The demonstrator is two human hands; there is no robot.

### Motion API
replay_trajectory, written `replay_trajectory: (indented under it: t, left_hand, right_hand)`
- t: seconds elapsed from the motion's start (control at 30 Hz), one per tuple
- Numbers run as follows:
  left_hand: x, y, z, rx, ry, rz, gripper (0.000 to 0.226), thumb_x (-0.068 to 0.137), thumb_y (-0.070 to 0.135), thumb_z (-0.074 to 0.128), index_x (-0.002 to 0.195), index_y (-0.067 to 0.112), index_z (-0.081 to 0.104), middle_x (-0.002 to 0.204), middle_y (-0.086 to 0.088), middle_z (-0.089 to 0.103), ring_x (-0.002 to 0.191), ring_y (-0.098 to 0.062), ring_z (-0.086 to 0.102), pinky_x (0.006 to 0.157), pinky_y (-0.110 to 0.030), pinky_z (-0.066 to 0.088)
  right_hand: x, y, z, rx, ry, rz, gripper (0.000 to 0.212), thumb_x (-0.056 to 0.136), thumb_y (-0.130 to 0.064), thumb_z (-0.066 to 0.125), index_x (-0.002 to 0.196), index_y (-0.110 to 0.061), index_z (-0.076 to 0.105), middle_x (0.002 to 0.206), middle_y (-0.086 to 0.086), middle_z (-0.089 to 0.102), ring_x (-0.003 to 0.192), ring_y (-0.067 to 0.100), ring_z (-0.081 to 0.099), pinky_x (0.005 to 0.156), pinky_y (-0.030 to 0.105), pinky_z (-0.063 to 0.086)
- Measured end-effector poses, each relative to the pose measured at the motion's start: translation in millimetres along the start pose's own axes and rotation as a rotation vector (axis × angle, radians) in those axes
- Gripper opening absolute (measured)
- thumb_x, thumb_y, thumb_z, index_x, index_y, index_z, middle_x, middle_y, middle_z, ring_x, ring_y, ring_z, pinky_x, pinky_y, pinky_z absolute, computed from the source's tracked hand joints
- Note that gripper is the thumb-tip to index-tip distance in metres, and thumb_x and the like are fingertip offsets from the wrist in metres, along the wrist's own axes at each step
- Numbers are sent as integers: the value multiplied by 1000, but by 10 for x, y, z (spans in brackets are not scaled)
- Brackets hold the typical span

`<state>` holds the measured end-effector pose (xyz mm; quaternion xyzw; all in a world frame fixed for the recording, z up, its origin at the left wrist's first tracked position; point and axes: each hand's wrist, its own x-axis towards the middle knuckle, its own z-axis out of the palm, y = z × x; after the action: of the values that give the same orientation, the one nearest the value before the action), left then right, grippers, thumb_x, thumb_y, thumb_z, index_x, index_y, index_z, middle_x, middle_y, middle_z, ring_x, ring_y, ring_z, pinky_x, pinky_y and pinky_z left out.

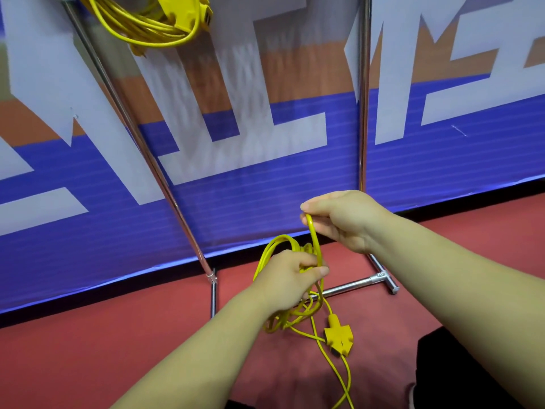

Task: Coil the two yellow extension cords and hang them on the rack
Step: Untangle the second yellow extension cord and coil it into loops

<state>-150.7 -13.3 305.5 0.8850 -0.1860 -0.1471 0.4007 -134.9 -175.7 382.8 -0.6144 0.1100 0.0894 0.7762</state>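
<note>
One yellow extension cord (147, 28) hangs coiled at the top left of the chrome rack (364, 113), its socket block beside the loops. A second yellow cord (272, 249) is partly coiled in my left hand (287, 280), which grips the bundle of loops low in front of the rack. My right hand (343, 219) pinches a strand of the same cord just above the bundle. The cord's yellow three-way socket (339, 338) dangles below my left hand, and a loose length trails toward the bottom edge.
The rack's two chrome uprights and its foot bar (354, 286) stand on a red floor (88, 349). Behind them runs a blue, white and orange banner (250, 187). A dark shape (442, 364) sits at the lower right.
</note>
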Motion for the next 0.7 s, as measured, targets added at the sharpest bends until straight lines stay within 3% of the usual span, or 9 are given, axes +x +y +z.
replay_trajectory:
  t: [0.13, 0.23, 0.3, 0.4, 0.47, 0.6, 0.7]
  left_hand:
    - [-50, 80, -165, -78, 15, -1, 17, 96, 36, 64, 92, 22, 73, 57, -3, 56, 48, -14, 56, 53, -27, 46]
    - [-148, 159, -468, -207, 111, 20, 22, 95, 39, 65, 82, 25, 74, 58, -13, 61, 51, -22, 57, 56, -35, 49]
    - [-276, 236, -696, -340, 211, 59, 22, 92, 42, 67, 84, 24, 75, 67, -24, 63, 52, -25, 58, 55, -36, 50]
    - [-529, 387, -994, -625, 330, 143, 19, 88, 39, 66, 86, 23, 76, 68, -15, 60, 46, -21, 52, 47, -29, 49]
    - [-670, 458, -1146, -767, 389, 205, 16, 89, 36, 64, 85, 26, 75, 71, -10, 60, 45, -17, 50, 46, -27, 48]
    - [-841, 445, -1369, -954, 511, 279, 20, 89, 38, 57, 82, 29, 73, 70, -8, 57, 44, -14, 48, 46, -25, 47]
    - [-907, 332, -1506, -1068, 576, 292, 19, 95, 38, 53, 90, 25, 66, 70, -6, 56, 45, -12, 47, 47, -24, 47]
  right_hand:
    - [32, -31, -170, -107, -26, -129, 6, 88, -10, 72, 93, -8, 71, 87, 10, 75, 77, 16, 72, 70, 25, 61]
    - [103, 16, -320, -245, 10, -207, 6, 86, -6, 72, 90, -9, 68, 81, 12, 70, 73, 20, 67, 72, 31, 58]
    - [157, 145, -375, -383, -61, -190, 14, 82, -4, 74, 87, -10, 62, 79, 17, 66, 71, 25, 61, 67, 35, 51]
    - [189, 399, -339, -725, -203, -101, 41, 56, -32, 77, 85, -17, 53, 87, 13, 70, 70, 24, 56, 68, 40, 47]
    - [219, 557, -280, -936, -280, -96, 46, 52, -38, 76, 87, -18, 54, 95, 7, 72, 76, 27, 62, 77, 43, 53]
    - [278, 809, -129, -842, -375, -142, 34, 78, -2, 74, 79, -15, 42, 90, 11, 71, 81, 17, 63, 80, 40, 53]
    - [299, 909, -29, -663, -411, -106, 33, 86, 12, 62, 80, -12, 40, 85, 12, 74, 86, 21, 69, 84, 34, 53]
